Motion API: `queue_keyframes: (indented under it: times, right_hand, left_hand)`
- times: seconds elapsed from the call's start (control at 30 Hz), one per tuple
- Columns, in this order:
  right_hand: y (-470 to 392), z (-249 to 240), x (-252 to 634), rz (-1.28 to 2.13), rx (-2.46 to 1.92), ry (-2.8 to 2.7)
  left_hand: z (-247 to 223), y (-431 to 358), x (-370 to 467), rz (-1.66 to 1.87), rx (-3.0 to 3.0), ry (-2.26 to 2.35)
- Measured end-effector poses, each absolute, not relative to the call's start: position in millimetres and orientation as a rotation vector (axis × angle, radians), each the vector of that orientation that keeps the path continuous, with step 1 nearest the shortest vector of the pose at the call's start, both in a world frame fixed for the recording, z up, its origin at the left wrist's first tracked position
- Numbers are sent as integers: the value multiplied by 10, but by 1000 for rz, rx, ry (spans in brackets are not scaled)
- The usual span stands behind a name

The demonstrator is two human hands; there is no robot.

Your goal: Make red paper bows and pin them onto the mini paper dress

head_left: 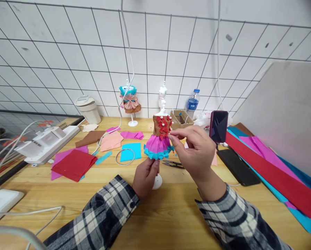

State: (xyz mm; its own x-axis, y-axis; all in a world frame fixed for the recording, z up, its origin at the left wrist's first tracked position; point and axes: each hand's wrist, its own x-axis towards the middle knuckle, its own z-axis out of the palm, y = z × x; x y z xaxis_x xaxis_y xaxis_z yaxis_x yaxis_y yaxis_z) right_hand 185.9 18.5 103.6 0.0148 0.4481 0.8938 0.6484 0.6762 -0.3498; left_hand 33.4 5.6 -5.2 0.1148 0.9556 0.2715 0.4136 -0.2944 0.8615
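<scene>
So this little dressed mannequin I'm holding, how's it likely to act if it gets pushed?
The dressed mannequin may tip when pushed, since its body and flared skirt sit above a small round base. The skirt looks thin and ruffled, so it would probably crush easily. The red bows stand out from the front, so they might snag.

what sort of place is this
Likely a craft workspace, though I can't tell if home or workshop. Small snips and coloured sheets lie on a wooden table, and the left hand holds a miniature dress form in a ruffled skirt.
</scene>
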Motion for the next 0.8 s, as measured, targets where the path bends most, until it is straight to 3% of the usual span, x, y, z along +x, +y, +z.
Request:
queue_keyframes:
  times: [0.8]
  right_hand:
    - [196,992,1847,-235,-956,-1619]
  left_hand:
    - [-84,66,281,1121,1901,1455]
